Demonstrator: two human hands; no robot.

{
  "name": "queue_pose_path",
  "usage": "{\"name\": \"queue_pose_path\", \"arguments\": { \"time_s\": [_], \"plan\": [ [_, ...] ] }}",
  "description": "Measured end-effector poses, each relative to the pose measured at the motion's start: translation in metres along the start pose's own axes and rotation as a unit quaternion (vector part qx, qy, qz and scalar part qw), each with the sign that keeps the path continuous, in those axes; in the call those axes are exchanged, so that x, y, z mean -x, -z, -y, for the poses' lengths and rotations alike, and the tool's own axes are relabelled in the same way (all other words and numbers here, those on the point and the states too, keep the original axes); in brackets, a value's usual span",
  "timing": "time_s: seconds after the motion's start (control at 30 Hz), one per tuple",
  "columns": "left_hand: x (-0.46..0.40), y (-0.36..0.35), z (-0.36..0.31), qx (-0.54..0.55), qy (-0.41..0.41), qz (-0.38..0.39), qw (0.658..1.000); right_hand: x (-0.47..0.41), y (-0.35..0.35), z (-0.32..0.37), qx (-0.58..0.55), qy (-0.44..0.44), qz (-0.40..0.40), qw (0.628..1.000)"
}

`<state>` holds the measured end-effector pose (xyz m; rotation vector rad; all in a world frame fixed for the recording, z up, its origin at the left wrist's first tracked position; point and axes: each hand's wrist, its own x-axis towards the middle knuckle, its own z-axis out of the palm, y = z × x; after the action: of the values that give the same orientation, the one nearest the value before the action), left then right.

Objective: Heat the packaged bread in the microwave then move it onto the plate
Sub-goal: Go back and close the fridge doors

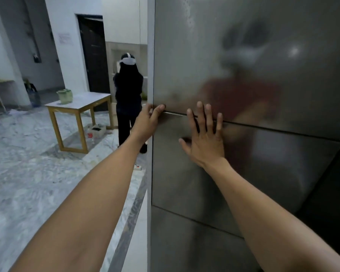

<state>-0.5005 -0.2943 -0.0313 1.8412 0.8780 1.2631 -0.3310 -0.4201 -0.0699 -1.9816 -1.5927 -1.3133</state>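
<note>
Head view: a steel refrigerator (243, 95) fills the right of the frame. Left hand (147, 122) curls its fingers round the door's left edge at the horizontal seam; right hand (204, 138) lies flat, fingers spread, pressed on the door face across the seam. Packaged bread is not visible. At centre left, a wooden surface (81, 104) carries green containers (64, 96); a person (128, 99) stands beside it.

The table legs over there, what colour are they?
The table legs are yellowish wood under a white top, seen in the head view.
</note>
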Motion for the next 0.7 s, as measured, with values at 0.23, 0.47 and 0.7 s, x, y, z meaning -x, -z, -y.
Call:
{"name": "queue_pose_path", "arguments": {
  "time_s": [0.23, 0.47, 0.7],
  "plan": [
    [-0.062, -0.043, 0.008, 0.127, 0.071, 0.050, 0.988, -0.032, -0.040, -0.009, 0.008, -0.031, 0.013, 0.999],
    [-0.119, -0.108, 0.014, 0.153, 0.084, 0.031, 0.984, -0.054, -0.085, -0.025, 0.051, -0.067, 0.031, 0.996],
    [-0.169, -0.155, 0.025, 0.186, 0.072, 0.092, 0.976, -0.073, -0.120, -0.046, 0.121, -0.106, 0.076, 0.984]
  ]
}}
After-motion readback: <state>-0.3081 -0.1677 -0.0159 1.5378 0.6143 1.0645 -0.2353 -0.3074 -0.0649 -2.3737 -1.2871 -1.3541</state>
